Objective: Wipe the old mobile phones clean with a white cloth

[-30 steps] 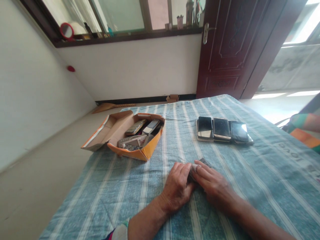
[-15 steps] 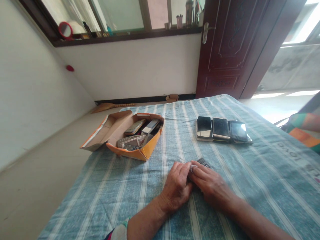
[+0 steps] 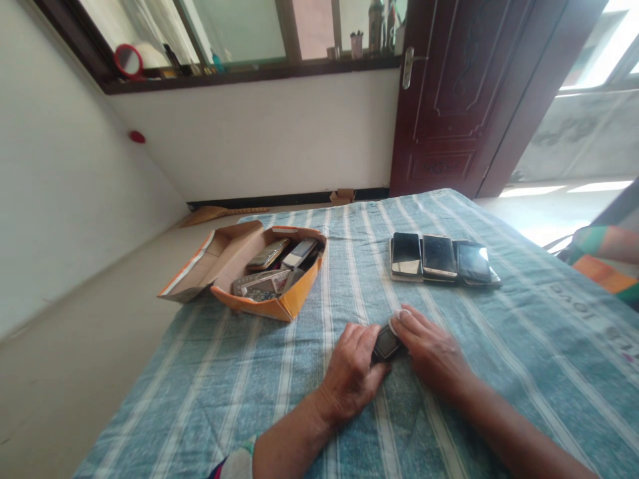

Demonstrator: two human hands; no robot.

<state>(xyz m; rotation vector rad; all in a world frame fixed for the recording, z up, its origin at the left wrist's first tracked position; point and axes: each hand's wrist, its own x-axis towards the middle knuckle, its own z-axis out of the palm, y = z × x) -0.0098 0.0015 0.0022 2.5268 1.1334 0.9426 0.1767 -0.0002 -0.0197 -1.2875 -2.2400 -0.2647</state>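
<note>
A small dark keypad phone [image 3: 387, 342] lies low over the striped cloth, its little square screen facing up. My left hand [image 3: 352, 366] is closed round its near left end. Across its far end rest the fingers of my right hand [image 3: 429, 342], pressing a small white pad [image 3: 397, 324] against it; the pad may be a folded tissue or cloth. The keypad is hidden under those fingers. Beyond my hands, to the left, an open orange cardboard box [image 3: 304, 283] holds several old phones [image 3: 269, 254].
Blue-and-white striped cloth [image 3: 259, 372] covers the bed or table. At the right lie stacked smartphones [image 3: 439, 256] in a row. Behind them stand a dark red door [image 3: 444, 100] and a window ledge [image 3: 249, 74] with small items. Colourful fabric [image 3: 604, 259] shows at the right edge.
My right hand has slid up and right along the phone, uncovering its screen and covering the keypad. My left hand has stayed nearly in place.
</note>
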